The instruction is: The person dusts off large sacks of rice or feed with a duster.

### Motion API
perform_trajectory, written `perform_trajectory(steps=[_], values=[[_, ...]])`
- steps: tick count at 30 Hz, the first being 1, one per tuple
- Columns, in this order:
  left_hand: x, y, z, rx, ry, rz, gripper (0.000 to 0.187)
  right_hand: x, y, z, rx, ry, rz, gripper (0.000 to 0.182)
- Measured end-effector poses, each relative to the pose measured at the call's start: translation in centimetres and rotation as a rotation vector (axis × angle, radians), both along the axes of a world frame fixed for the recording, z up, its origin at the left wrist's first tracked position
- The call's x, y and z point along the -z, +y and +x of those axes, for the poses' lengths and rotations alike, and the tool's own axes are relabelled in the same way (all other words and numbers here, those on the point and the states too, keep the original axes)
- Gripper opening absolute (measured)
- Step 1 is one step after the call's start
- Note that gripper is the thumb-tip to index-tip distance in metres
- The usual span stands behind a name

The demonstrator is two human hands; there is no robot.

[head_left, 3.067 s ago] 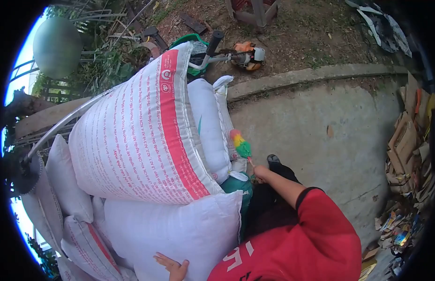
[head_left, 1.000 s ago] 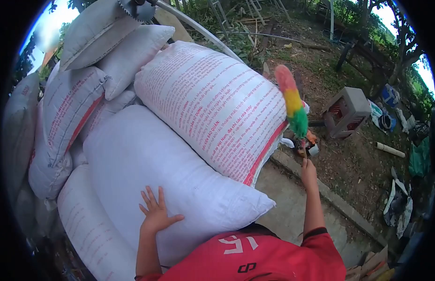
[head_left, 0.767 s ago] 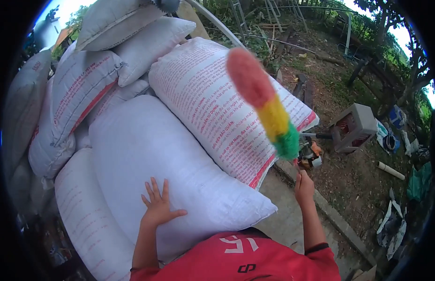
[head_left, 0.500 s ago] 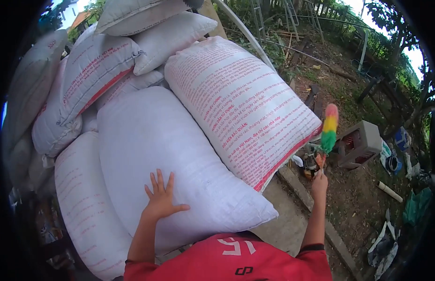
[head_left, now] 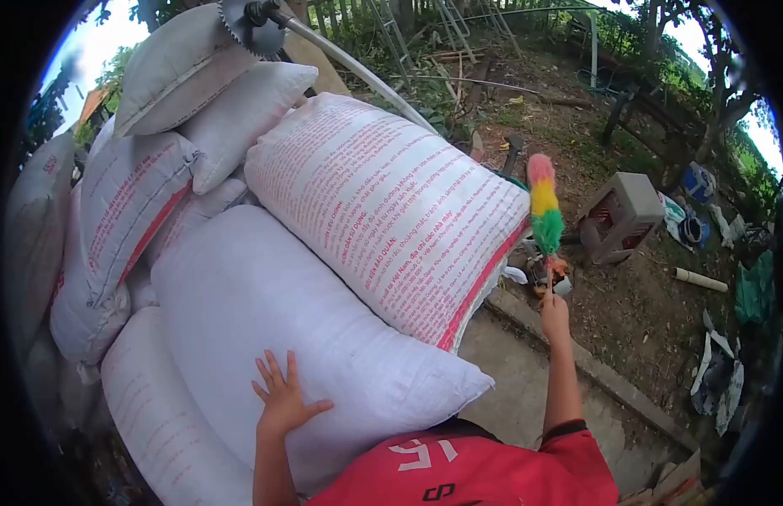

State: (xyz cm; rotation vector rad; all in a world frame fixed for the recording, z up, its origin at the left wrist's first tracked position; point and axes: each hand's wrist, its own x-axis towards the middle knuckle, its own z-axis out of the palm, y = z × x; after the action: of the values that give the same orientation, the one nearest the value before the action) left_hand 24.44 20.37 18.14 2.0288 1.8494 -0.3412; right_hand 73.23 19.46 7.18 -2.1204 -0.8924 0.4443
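My left hand (head_left: 285,398) lies flat with spread fingers on a plain white stuffed sack (head_left: 273,295). On the right, my right hand (head_left: 555,315) is wrapped round the handle of a fluffy duster (head_left: 544,202), striped pink, yellow and green. The duster points up and away from me, its head overlapping the corner of a printed sack (head_left: 383,211) with red lettering and a red stripe along its end. That printed sack lies right behind the plain one.
More full sacks (head_left: 134,198) are piled on the left. A round saw blade (head_left: 250,29) on a long pole rises at the back. On the dirt at right are a plastic stool (head_left: 623,218), a pale pipe (head_left: 700,280) and a green sheet (head_left: 754,287). A concrete edge (head_left: 594,367) runs below my right arm.
The view has shifted, bringing the saw blade further into sight. My left hand stays spread on the plain sack, and my right hand still holds the duster up beside the printed sack.
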Motion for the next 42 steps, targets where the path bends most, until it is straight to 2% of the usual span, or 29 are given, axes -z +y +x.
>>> perform_trajectory(steps=[1,3,5,9,12,15,17,18,20,21,23,25,27,28,30,32,34,36,40,42], values=[[0.0,0.0,0.1,-0.023,-0.002,-0.012,0.120,0.1,-1.0,-2.0,0.013,-0.048,0.107,0.038],[-0.3,0.3,0.3,-0.009,-0.004,-0.020,0.121,1.0,-3.0,-4.0,-0.003,-0.068,0.120,0.037],[-0.6,0.4,0.6,-0.070,0.011,-0.094,0.121,1.3,-4.8,-5.1,-0.093,-0.322,-0.119,0.038],[-0.1,0.5,0.3,-0.038,0.018,-0.107,0.122,5.6,-6.2,-4.6,0.131,-0.107,-0.188,0.036],[0.3,0.7,0.0,-0.022,0.020,-0.096,0.123,6.9,-7.6,-4.1,0.299,0.024,-0.105,0.033],[0.6,0.9,-0.2,-0.021,0.020,-0.107,0.123,6.5,-9.3,-6.8,0.267,0.029,0.027,0.031],[1.1,0.8,-0.5,-0.005,0.028,-0.066,0.124,5.6,-10.6,-9.5,0.029,-0.064,0.025,0.029],[1.0,0.7,-0.5,0.012,0.036,-0.073,0.124,4.8,-11.1,-10.4,0.045,-0.057,0.017,0.029],[0.5,0.8,0.0,-0.019,0.043,-0.085,0.121,3.1,-11.2,-10.7,-0.079,-0.252,-0.366,0.026],[0.3,0.7,0.1,-0.014,0.052,-0.092,0.121,3.6,-11.6,-10.4,-0.076,-0.242,-0.374,0.026],[0.0,0.6,0.3,-0.026,0.048,-0.096,0.119,5.9,-12.6,-9.1,0.121,-0.265,-0.333,0.027],[-0.2,0.7,0.6,-0.026,0.048,-0.086,0.119,7.4,-12.6,-8.1,0.271,-0.106,-0.276,0.029],[0.0,0.3,0.5,-0.029,0.070,-0.100,0.119,9.4,-12.5,-6.6,0.321,0.189,-0.168,0.030],[0.1,0.2,0.6,-0.029,0.059,-0.077,0.118,8.6,-12.9,-7.7,0.311,0.205,-0.187,0.030],[0.3,0.2,0.7,-0.028,0.055,-0.037,0.117,6.5,-12.9,-9.9,0.337,0.285,0.081,0.033],[0.4,0.2,0.7,-0.037,0.062,-0.036,0.117,5.4,-14.8,-11.7,0.092,0.272,0.110,0.027],[0.6,0.2,0.7,-0.040,0.063,-0.033,0.117,6.2,-17.7,-12.8,-0.181,0.139,0.049,0.027],[0.9,0.1,0.6,-0.030,0.060,-0.022,0.115,7.9,-20.9,-13.3,-0.408,0.022,-0.152,0.028],[0.7,-0.1,1.2,-0.092,0.083,-0.018,0.115,16.3,-26.7,-10.2,-0.409,0.093,-0.237,0.028],[-0.4,-0.3,2.4,-0.084,0.125,-0.033,0.111,18.7,-29.1,-7.7,-0.250,0.082,-0.595,0.029]])
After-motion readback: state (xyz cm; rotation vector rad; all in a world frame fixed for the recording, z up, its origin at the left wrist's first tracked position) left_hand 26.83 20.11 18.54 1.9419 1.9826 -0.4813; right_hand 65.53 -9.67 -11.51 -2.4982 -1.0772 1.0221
